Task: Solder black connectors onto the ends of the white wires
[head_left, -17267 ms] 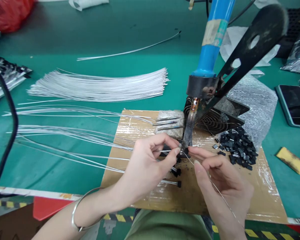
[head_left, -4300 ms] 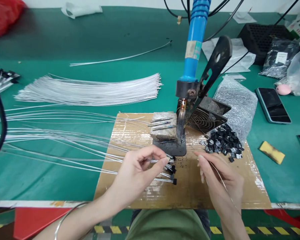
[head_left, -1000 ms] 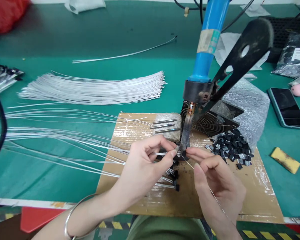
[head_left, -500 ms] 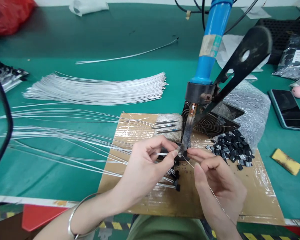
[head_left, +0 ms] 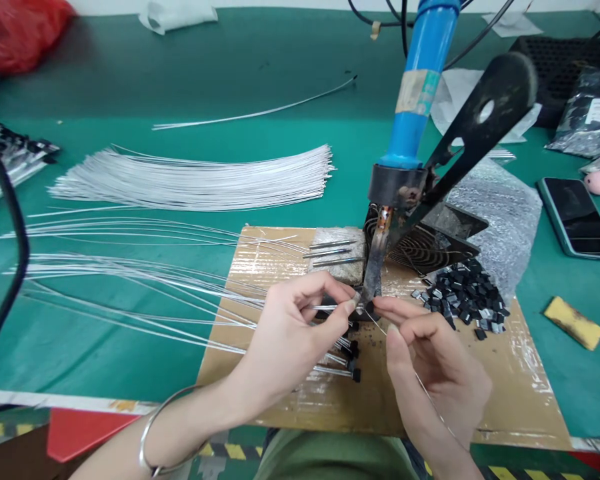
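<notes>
Under the tip of a blue-handled soldering iron [head_left: 416,110], my left hand [head_left: 300,340] pinches a thin white wire between thumb and forefinger. The wire's end is at the iron tip, mostly hidden by my fingers. My right hand [head_left: 433,373] is closed on a strand of solder wire [head_left: 376,325], which runs from the tip back across the palm. One right fingertip reaches close to a small dark part beside the tip. Below my left hand lie several white wires with black connectors [head_left: 355,375] on their ends.
Cardboard [head_left: 510,400] covers the work spot. A pile of small black connectors [head_left: 467,297] lies right of a black fan [head_left: 425,250]. Farther out are a white wire bundle [head_left: 195,177], a yellow sponge [head_left: 573,323] and a phone [head_left: 577,217]. The iron's black bracket [head_left: 480,127] slants up rightward.
Both hands stay almost in place at the iron tip. My right thumb and hand have shifted very slightly left; the wire in my left hand is held as before.
</notes>
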